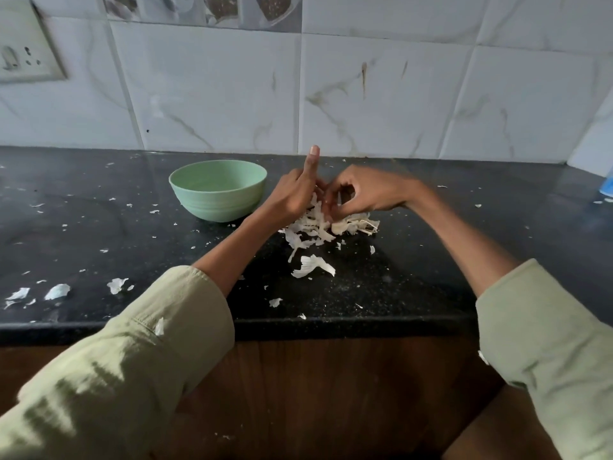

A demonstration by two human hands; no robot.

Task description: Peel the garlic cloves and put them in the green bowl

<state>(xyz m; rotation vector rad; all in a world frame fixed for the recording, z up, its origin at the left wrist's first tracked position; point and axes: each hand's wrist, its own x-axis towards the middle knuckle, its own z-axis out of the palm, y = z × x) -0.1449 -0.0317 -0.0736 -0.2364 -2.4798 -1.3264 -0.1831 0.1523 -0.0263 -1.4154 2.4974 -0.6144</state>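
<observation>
On speckled black counter, left hand [292, 194] and right hand [361, 194] pinching papery garlic skins [315, 227], round green bowl [217, 189] beside.

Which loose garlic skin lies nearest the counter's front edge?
The small garlic skin flake right at the counter front edge, between the sleeves; the curled skin piece lies farther back.

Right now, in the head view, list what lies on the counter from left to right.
Loose peels → green bowl → left hand → right hand, with the peel pile under both hands → blue thing at the right edge, too cut off to name.
</observation>
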